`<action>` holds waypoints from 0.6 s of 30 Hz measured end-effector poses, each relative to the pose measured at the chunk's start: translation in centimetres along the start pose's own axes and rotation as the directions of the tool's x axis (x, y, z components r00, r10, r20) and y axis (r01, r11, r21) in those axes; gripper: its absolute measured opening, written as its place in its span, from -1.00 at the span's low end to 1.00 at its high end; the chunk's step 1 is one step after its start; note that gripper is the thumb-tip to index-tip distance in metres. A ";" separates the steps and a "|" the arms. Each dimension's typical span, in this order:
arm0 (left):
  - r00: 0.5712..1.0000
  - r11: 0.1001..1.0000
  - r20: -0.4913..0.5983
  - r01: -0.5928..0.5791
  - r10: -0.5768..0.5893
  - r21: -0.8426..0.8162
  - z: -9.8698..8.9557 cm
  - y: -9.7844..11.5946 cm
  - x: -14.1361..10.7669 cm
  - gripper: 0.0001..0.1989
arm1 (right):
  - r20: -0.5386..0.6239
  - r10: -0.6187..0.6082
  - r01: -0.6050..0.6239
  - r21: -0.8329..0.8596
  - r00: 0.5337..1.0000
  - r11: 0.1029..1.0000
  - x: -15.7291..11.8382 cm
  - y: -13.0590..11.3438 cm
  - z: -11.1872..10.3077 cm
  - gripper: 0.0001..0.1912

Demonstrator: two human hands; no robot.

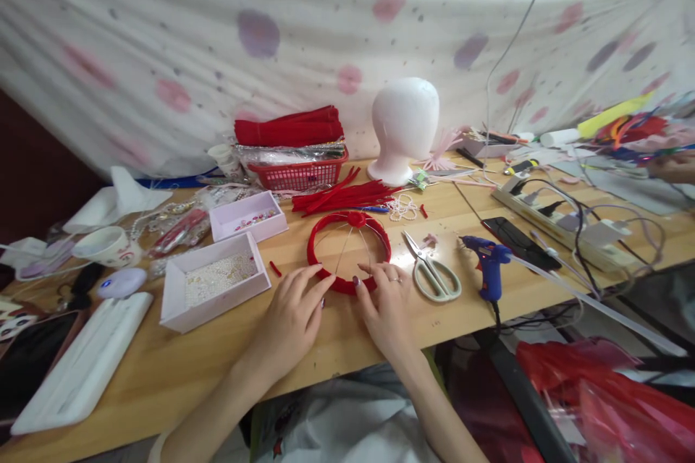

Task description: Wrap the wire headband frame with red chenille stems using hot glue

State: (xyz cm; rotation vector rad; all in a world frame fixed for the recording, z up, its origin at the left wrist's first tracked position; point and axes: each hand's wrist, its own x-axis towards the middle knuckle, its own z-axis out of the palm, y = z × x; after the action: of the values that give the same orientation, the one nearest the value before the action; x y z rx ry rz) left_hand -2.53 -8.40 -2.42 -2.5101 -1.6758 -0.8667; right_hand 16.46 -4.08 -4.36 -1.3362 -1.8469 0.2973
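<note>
A round hoop (386, 242) wrapped in fuzzy red material lies on the wooden table, with thin wires across its middle and a red knob on its far rim. My left hand (296, 311) has its fingers on the near left part of the rim. On the near right part, my right hand (388, 307) grips the rim between thumb and fingers and wears a ring. The left fingertips are partly hidden. Beyond the hoop lies a bundle of red pipe cleaners (347, 197). Scissors (436, 278) rest to the right of my right hand.
A blue glue gun (489, 264), a dark phone (521, 242) and a power strip (565, 231) sit at right. Boxes of pearl beads (217, 281) and gems (250, 217) stand at left. Behind are a red basket (298, 175) and foam head (405, 126). Another person's hand (676, 166) shows far right.
</note>
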 end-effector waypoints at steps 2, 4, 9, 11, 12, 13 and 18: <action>0.999 0.999 0.000 0.037 -0.037 0.007 0.3 0.6 -0.6 -0.51 | 0.001 -0.042 0.042 0.013 0.999 0.999 -0.4 0.5 -0.1 -0.70; 0.995 0.995 -0.021 0.101 -0.100 0.023 1.2 1.3 -1.2 -0.48 | -0.005 -0.074 0.075 0.024 0.997 0.997 -0.7 1.0 -0.2 -0.64; 0.975 0.977 -0.107 0.203 -0.196 0.061 3.7 2.6 -2.0 -0.45 | -0.028 -0.107 0.108 0.031 0.994 0.994 -0.8 1.9 0.1 -0.68; 0.971 0.975 -0.132 0.209 -0.198 0.073 4.1 2.9 -2.0 -0.45 | -0.038 -0.104 0.106 0.030 0.994 0.994 -0.8 1.9 0.1 -0.68; 0.969 0.974 -0.146 0.211 -0.198 0.077 4.2 3.0 -2.0 -0.45 | -0.043 -0.103 0.104 0.031 0.994 0.994 -0.8 1.9 0.2 -0.69; 0.967 0.974 -0.161 0.212 -0.198 0.079 4.2 3.1 -1.9 -0.46 | -0.047 -0.102 0.103 0.034 0.994 0.994 -0.9 1.8 0.1 -0.69; 0.964 0.984 -0.213 0.172 -0.157 0.053 4.0 3.5 -1.8 -0.50 | -0.079 -0.092 0.098 0.070 0.993 0.993 -1.1 1.7 -0.1 -0.63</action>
State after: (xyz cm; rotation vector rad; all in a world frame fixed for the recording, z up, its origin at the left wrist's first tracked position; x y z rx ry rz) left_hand 1.72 -10.22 -5.55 -2.1718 -1.8278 -1.0221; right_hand 17.81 -4.41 -5.82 -1.1900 -1.8130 0.2589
